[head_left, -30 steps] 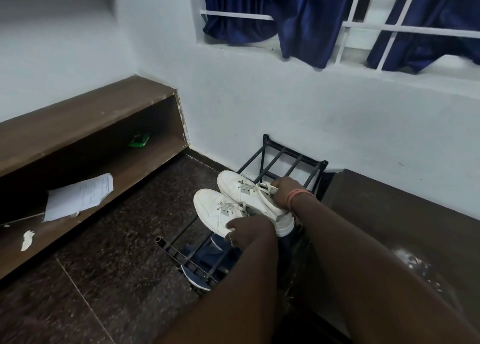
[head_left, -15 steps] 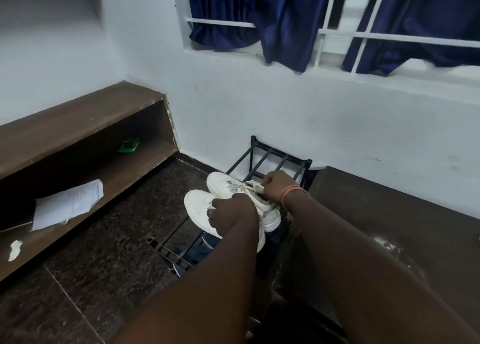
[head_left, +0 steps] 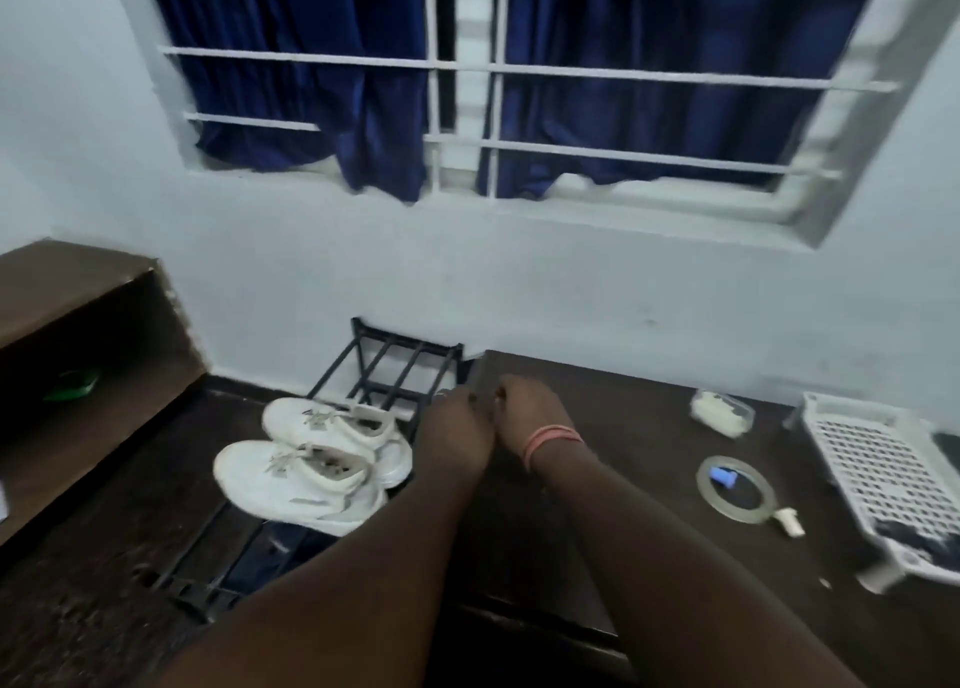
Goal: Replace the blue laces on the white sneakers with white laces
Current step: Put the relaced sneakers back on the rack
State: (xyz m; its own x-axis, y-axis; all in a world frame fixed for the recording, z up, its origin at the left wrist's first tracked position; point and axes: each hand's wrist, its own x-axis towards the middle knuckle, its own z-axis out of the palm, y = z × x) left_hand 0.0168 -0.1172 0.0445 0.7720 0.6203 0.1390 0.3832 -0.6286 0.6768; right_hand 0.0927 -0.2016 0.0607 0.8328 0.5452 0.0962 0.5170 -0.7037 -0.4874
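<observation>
A: Which step is this?

B: I judge it the end. The two sneakers [head_left: 317, 458] sit side by side on the black rack [head_left: 400, 365] with pale laces [head_left: 283, 461] in them; I see no blue lace anywhere. Both hands are off the shoes, just right of them at the desk [head_left: 649, 531] edge.

A: Holding anything?

B: The left hand [head_left: 457, 422] and right hand [head_left: 524, 412] are close together, fingers curled, but the frame is blurred; I cannot tell whether they are clenched or pinching something small.

A: So what comes next?

B: Probably only a check that both bows are tied and the old laces are put away, if they are to hand.

A: Now count, biggest first.

B: One window [head_left: 467, 79], one desk, one rack, one white basket [head_left: 883, 474], two sneakers, two hands, one tape roll [head_left: 735, 487].
</observation>
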